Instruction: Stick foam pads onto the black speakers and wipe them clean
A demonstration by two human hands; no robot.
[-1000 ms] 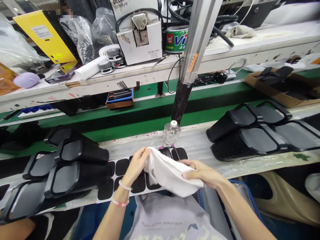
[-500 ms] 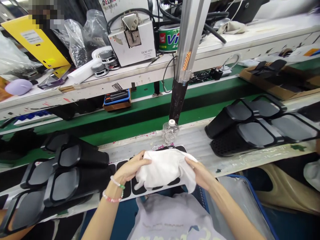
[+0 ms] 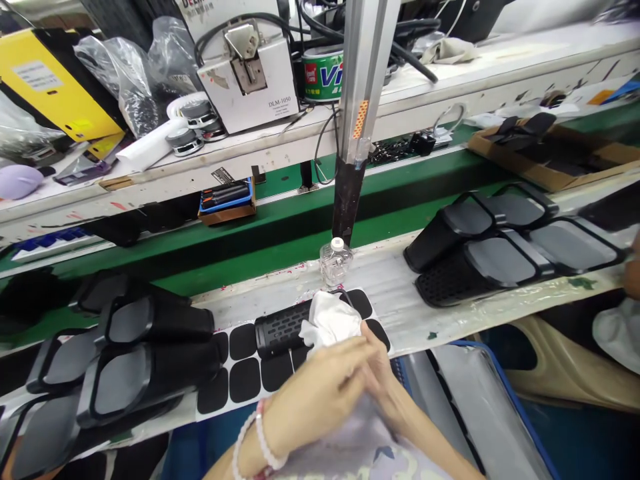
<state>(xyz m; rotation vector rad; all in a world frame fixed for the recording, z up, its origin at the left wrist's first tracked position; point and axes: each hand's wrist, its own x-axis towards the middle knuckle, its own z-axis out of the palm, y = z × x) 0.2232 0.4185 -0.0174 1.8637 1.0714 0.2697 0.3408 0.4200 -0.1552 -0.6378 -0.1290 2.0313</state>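
A bunched white cloth (image 3: 333,319) sticks up from between my hands, which meet in front of my body. My left hand (image 3: 325,383), with beaded bracelets at the wrist, lies across the cloth's lower part and over my other hand. Behind it, my right hand (image 3: 380,363) is closed on the same cloth, its fingers partly hidden. Just beyond the cloth a black perforated housing (image 3: 283,328) lies on its side, partly covered by the cloth. Under it is a white sheet with black rounded pads (image 3: 245,380).
A clear plastic bottle (image 3: 336,263) with a white cap stands behind the cloth, near a metal post (image 3: 367,87). Black housings with grey faces stand in groups at left (image 3: 123,380) and right (image 3: 503,257). A blue-rimmed bin (image 3: 493,373) sits below the bench edge.
The cloth was spread wide between both hands and is now bunched up. My hands have come together, the left one moving right, uncovering the black housing and pads. The view has shifted slightly.
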